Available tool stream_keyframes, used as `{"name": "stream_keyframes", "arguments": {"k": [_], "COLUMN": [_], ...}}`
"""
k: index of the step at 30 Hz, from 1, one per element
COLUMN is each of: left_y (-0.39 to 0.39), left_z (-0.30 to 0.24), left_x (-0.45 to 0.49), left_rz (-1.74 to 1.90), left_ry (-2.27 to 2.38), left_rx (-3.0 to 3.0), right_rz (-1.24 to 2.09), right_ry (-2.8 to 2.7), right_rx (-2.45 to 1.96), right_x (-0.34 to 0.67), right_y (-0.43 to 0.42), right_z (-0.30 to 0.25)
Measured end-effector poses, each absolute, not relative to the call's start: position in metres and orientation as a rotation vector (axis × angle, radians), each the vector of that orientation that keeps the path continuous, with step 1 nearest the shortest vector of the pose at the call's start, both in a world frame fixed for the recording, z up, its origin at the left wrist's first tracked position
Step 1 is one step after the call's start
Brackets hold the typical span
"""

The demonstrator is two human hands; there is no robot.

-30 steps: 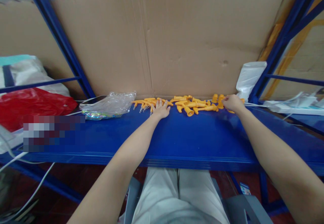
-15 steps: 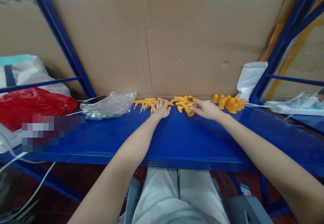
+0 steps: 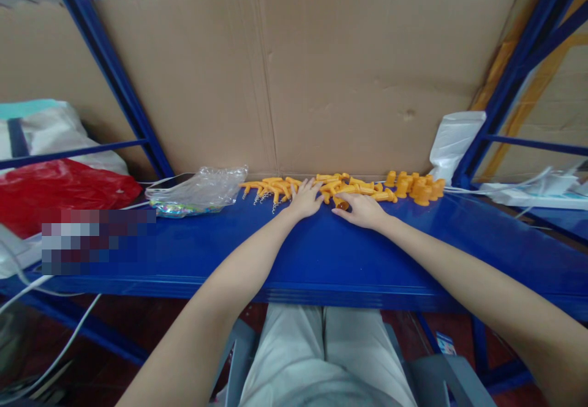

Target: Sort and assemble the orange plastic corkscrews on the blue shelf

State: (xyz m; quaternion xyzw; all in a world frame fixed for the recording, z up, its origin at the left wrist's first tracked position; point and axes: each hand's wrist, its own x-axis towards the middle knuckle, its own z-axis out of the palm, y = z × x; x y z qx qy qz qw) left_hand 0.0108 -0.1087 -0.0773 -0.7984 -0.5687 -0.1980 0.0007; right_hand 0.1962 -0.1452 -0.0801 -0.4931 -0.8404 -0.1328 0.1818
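Observation:
Several small orange plastic parts [image 3: 353, 189] lie in a loose pile at the back of the blue shelf [image 3: 321, 254], against the cardboard. More orange parts [image 3: 271, 187] with small chains lie to the left, and a neat cluster of orange pieces [image 3: 416, 187] stands to the right. My left hand [image 3: 307, 200] rests flat at the pile's left side, fingers spread over the parts. My right hand [image 3: 361, 208] lies beside it with curled fingers on an orange part [image 3: 340, 202] at the pile's front edge.
A clear plastic bag [image 3: 197, 191] lies left of the parts. A red bag [image 3: 55, 192] and white cables [image 3: 27, 287] fill the left end. A white bag [image 3: 452, 140] and a power strip [image 3: 523, 192] sit at the right. A cardboard sheet [image 3: 321, 76] backs the shelf.
My right hand came from the cluster at the right over to the middle pile and now sits at its front edge. My left hand slid slightly right, closer to the right hand.

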Motion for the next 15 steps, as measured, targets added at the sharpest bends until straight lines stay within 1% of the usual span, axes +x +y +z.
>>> {"name": "stream_keyframes", "arguments": {"k": [5,11,13,15], "left_y": [-0.1107,-0.1153,-0.1154,-0.1129], "left_z": [-0.0842,-0.0829,-0.0820,-0.0817], "left_x": [0.0198,0.0223,0.0219,0.0210], "left_rz": [-0.599,-0.654,-0.727,-0.900], "left_ry": [-1.555,-1.579,-1.631,-1.677], "left_rx": [-2.722,-2.702,-2.665,-2.624], "right_rz": [-0.381,-0.338,-0.360,-0.424], "right_ry": [-2.325,-2.247,-2.230,-2.215], "right_rx": [-1.454,-1.443,-1.393,-1.326], "right_x": [0.1932,0.1981,0.2003,0.2019], "right_y": [-0.1440,-0.1375,-0.1359,-0.1356], "right_z": [-0.0827,-0.0824,-0.0813,-0.0793]}}
